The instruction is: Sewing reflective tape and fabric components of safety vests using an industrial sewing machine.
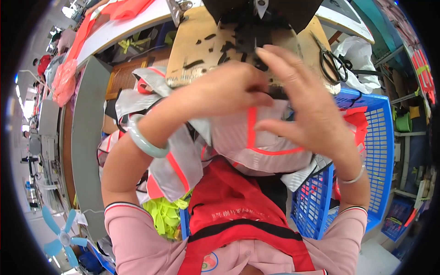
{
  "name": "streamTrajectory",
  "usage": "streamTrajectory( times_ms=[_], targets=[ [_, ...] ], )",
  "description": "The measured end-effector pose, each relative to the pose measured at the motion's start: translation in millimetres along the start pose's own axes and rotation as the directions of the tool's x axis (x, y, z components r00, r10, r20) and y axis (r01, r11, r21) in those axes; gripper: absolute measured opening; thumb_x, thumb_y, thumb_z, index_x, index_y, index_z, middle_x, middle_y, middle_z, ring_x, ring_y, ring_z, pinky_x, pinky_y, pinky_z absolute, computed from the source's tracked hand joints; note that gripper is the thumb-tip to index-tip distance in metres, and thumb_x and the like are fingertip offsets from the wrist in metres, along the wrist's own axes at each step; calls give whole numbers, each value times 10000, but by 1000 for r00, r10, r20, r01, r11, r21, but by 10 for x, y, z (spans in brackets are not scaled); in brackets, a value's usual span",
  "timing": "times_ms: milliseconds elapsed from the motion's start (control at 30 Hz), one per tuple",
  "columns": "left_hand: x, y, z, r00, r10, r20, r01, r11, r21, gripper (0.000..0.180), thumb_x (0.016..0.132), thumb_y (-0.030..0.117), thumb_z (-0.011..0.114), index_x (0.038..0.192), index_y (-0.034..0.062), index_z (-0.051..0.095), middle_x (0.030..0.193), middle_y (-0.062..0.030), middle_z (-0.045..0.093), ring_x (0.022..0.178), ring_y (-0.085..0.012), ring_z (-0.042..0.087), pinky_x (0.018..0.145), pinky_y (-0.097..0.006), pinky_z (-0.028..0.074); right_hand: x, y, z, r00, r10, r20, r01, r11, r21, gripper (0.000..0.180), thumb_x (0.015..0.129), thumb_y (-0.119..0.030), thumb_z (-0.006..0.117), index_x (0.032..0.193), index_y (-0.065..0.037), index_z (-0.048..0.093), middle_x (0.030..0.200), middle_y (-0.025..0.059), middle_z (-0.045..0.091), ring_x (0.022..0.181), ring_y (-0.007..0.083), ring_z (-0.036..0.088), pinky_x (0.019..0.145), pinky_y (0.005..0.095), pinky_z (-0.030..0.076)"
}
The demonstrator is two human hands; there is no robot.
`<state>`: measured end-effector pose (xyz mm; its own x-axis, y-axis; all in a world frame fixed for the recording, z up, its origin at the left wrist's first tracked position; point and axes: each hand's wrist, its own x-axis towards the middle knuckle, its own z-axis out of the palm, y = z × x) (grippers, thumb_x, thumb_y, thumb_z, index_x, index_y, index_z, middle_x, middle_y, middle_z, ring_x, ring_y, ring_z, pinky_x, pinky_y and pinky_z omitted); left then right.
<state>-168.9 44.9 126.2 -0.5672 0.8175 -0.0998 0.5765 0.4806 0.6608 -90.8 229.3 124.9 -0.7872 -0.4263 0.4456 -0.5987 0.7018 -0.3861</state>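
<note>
My left hand (233,89), with a pale green bangle on the wrist, is closed, its fingertips curled together; whatever they hold, if anything, is hidden. To its right, my right hand (309,107) hangs with thumb and fingers apart, slightly blurred and holding nothing I can see. Beneath both hands, light grey fabric with orange-red stripes (275,158) drapes over the front of a worn wooden board (190,43) and my lap. Black scraps (227,46) lie on the board below a dark machine head (279,13). Black-handled scissors (330,64) rest at the board's right.
A blue plastic basket (378,133) holding orange and grey fabric stands at my right. More striped grey pieces (172,169) heap at the left, above neon yellow fabric (165,215). A white plastic bag (360,57) sits beyond the scissors. A grey panel (89,137) rises on the left.
</note>
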Motion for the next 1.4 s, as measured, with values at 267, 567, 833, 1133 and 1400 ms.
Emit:
streamTrajectory(
  times_ms=[267, 567, 833, 1133, 1400],
  targets=[
    [-278, -206, 231, 976, 126, -180, -150, 980, -129, 268, 789, 206, 649, 921, -27, 633, 829, -181, 654, 730, -314, 628, 656, -363, 486, -256, -231, 578, 927, 368, 68, -374, 918, 130, 726, 701, -177, 767, 1331, -92, 417, 845, 172, 658, 790, 352, 659, 682, 425, 518],
    [-1079, -391, 534, 927, -126, -352, 102, 991, -86, 196, 857, 158, 624, 1002, 27, 635, 790, -178, 625, 685, -324, 608, 624, -360, 466, -468, -103, 209, 945, 283, 164, -320, 905, 280, 268, 766, -192, 727, 923, -1, 624, 750, 138, 613, 630, 256, 577, 594, 302, 452],
    [-904, 262, 81, 862, 102, -497, -55, 993, 109, 234, 860, 146, 611, 1073, 53, 636, 770, -189, 613, 655, -312, 609, 587, -347, 463, -306, -64, -249, 984, 179, 6, -176, 961, 214, 230, 792, -210, 680, 917, -25, 626, 674, 115, 559, 598, 232, 537, 551, 317, 423],
    [-254, 74, -425, 936, -25, -350, 68, 991, 113, 303, 876, 170, 615, 1060, -71, 603, 848, -150, 669, 724, -148, 585, 728, -281, 472, 109, 575, -152, 943, 332, -40, -292, 876, 385, 258, 867, -231, 619, 966, 7, 628, 736, 60, 596, 673, 120, 520, 646, 274, 433],
    [100, -295, -659, 964, -86, -251, 98, 994, 36, 284, 914, 244, 583, 912, -40, 586, 675, 1, 477, 641, -67, 424, 602, -259, 376, 452, 949, -34, 917, 387, 96, -388, 812, 435, 271, 899, -286, 615, 965, -24, 634, 798, -32, 584, 749, 40, 508, 691, 204, 420]
  ],
)
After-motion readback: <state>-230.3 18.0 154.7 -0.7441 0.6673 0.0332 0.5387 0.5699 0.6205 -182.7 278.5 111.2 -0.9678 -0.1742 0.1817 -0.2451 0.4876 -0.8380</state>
